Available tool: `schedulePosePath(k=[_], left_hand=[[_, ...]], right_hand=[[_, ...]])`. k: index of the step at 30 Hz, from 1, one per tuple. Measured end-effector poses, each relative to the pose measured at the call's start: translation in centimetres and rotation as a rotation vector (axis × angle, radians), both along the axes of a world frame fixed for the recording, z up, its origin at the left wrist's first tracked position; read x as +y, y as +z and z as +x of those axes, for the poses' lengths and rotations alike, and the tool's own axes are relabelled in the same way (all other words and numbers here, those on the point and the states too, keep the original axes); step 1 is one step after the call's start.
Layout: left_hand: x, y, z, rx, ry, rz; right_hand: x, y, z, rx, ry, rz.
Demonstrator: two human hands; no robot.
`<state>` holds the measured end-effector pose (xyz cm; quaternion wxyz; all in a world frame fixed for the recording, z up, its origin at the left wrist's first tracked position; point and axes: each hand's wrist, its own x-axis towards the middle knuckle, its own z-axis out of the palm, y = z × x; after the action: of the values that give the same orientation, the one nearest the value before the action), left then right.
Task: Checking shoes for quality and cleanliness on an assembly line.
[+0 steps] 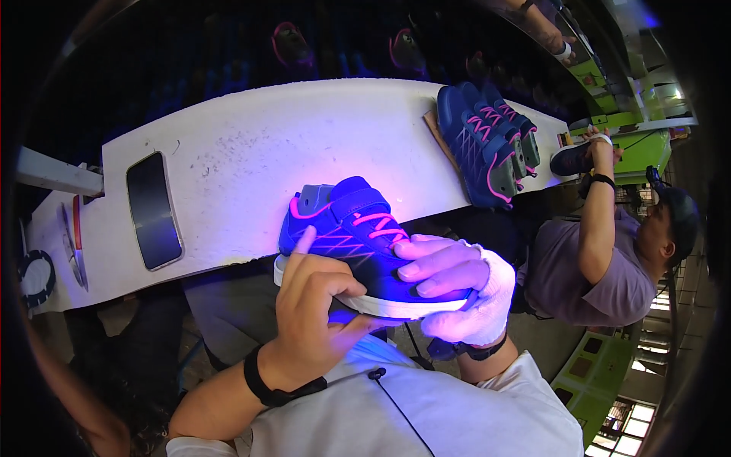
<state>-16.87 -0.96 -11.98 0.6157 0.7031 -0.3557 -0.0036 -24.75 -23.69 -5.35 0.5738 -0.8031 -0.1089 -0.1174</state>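
Note:
A dark blue sneaker [324, 231] with pink lacing, a strap and a white sole is tilted at the front edge of the table, lit by violet light. A grey shoe last fills its opening. My left hand [314, 301], bare, grips the sole side, with the index finger laid along the heel side of the upper. Around the toe, my right hand [480, 286] is closed in a white glove that leaves the fingertips bare. Its fingers press on the front of the upper. The sole's underside is mostly hidden.
Several matching sneakers [476, 145] stand at the table's right end. On the left lie a phone [154, 209], scissors [74, 244] and a roll of tape [36, 278]. A co-worker [594, 259] sits at the right, handling another shoe. Shoes hang in the dark beyond the white table [251, 164].

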Motion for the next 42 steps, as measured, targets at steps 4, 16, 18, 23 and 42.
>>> schedulePosePath(k=[4,16,18,23,42], left_hand=[[-1.0,1.1,1.5,-0.120,0.077,0.220],[-1.5,3.0,7.8,-0.371,-0.231,0.609],[-1.6,2.8,8.3,-0.371,-0.254,0.595],[0.3,0.6,9.5,-0.265,-0.301,0.536],[1.3,13.4,14.7,0.130,-0.134,0.564]], right_hand=[[-1.1,-3.1,-0.3,-0.099,-0.142,0.277],[-1.4,-8.0,-0.8,-0.123,-0.364,-0.316],[-1.0,-7.3,-0.5,-0.111,-0.380,-0.353],[-1.8,-7.1,0.0,-0.113,-0.312,-0.415],[4.2,3.2,15.5,0.042,-0.003,0.361]])
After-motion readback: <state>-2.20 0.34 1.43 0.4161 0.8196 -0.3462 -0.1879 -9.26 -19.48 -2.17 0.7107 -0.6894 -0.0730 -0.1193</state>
